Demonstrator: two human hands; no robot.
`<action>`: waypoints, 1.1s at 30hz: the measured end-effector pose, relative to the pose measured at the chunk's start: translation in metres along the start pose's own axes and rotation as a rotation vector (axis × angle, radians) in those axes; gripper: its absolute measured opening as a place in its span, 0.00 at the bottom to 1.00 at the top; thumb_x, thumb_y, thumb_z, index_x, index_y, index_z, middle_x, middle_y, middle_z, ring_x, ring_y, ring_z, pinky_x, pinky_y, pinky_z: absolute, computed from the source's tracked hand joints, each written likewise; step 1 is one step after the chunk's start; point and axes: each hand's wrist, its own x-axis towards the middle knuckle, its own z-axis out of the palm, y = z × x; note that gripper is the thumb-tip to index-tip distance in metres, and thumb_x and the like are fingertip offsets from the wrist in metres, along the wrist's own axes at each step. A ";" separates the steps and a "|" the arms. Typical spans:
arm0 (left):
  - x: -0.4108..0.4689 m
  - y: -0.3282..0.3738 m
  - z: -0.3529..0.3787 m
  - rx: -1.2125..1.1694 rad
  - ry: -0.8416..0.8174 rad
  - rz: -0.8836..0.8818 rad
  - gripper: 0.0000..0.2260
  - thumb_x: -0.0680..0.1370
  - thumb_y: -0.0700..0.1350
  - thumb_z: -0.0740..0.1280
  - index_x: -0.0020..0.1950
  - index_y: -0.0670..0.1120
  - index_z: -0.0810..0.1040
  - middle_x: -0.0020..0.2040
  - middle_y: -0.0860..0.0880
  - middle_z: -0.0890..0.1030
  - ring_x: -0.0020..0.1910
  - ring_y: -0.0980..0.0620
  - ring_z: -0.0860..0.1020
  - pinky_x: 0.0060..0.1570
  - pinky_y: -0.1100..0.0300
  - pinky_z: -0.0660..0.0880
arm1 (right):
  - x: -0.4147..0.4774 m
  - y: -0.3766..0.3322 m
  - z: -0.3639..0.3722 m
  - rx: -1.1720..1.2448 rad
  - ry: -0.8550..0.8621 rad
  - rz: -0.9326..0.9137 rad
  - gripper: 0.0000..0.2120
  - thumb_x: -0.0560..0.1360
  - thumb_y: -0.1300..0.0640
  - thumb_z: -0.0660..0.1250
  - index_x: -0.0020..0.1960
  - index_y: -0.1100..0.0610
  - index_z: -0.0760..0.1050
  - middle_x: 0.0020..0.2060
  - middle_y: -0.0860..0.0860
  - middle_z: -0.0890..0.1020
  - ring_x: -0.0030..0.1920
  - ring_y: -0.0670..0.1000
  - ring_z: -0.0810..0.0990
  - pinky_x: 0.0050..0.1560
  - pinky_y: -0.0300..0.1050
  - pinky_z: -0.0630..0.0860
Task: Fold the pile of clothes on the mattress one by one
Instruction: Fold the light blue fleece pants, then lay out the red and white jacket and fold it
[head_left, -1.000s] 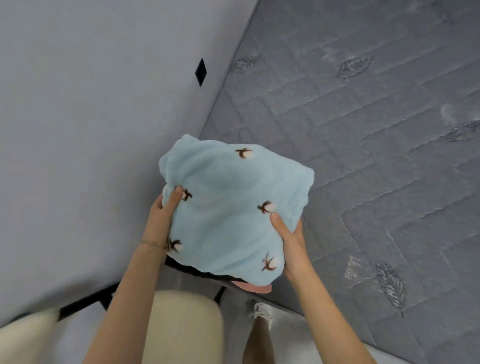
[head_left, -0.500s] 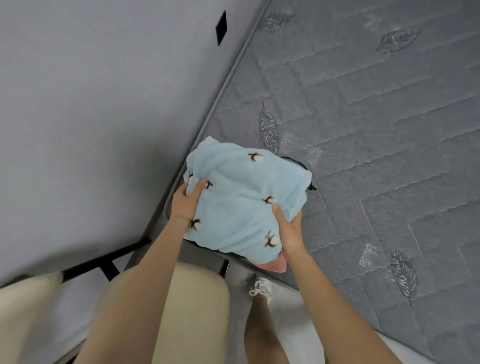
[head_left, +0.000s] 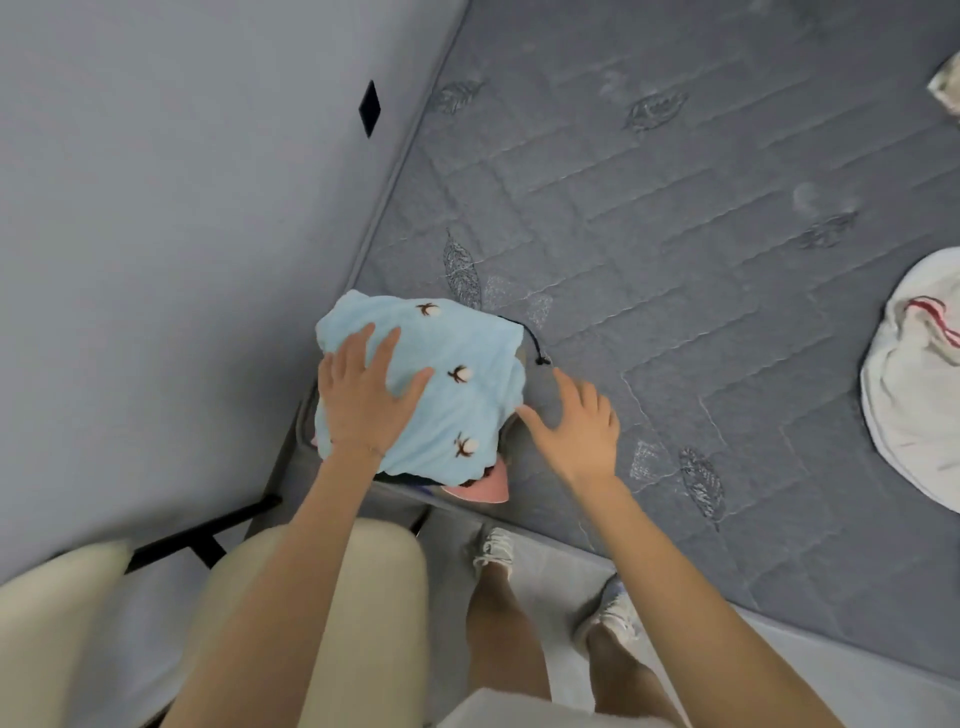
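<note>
A folded light-blue fleece garment (head_left: 457, 395) with small cotton-flower prints lies on top of a stack of folded clothes at the mattress's near left corner. A pink garment (head_left: 485, 488) and a dark one with a drawstring peek out from under it. My left hand (head_left: 363, 400) rests flat on the blue garment with fingers spread. My right hand (head_left: 576, 426) hovers just right of the stack with fingers straight, holding nothing. An unfolded white garment with red stripes (head_left: 914, 384) lies at the right edge of the grey quilted mattress (head_left: 675, 260).
A grey wall (head_left: 182, 234) runs along the mattress's left side, with a small black diamond mark. A black bed frame bar (head_left: 202, 535) shows below the corner. My legs and white sneakers stand at the mattress's near edge. Another bit of cloth (head_left: 948, 83) is at top right.
The blue garment, held in both hands before, now lies on the stack. My right hand has let go and moved right; my left hand has shifted on top of it.
</note>
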 end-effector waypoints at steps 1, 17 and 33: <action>-0.004 0.018 0.000 0.022 -0.025 0.040 0.28 0.76 0.61 0.66 0.72 0.51 0.69 0.73 0.45 0.67 0.72 0.42 0.63 0.72 0.43 0.55 | -0.002 0.008 -0.014 -0.039 -0.009 -0.013 0.35 0.75 0.33 0.59 0.76 0.48 0.58 0.71 0.52 0.66 0.71 0.56 0.62 0.72 0.56 0.56; -0.139 0.363 0.053 0.135 -0.212 0.485 0.35 0.74 0.69 0.58 0.78 0.57 0.55 0.79 0.49 0.55 0.78 0.47 0.50 0.73 0.42 0.45 | -0.127 0.275 -0.247 -0.135 0.088 0.187 0.39 0.75 0.33 0.58 0.79 0.44 0.44 0.79 0.51 0.47 0.78 0.56 0.43 0.76 0.59 0.44; -0.235 0.616 0.129 0.098 -0.348 0.716 0.35 0.75 0.69 0.56 0.78 0.59 0.50 0.79 0.51 0.49 0.78 0.50 0.44 0.74 0.44 0.39 | -0.175 0.510 -0.360 0.028 0.266 0.440 0.39 0.75 0.35 0.61 0.78 0.44 0.47 0.78 0.51 0.51 0.77 0.56 0.48 0.74 0.59 0.49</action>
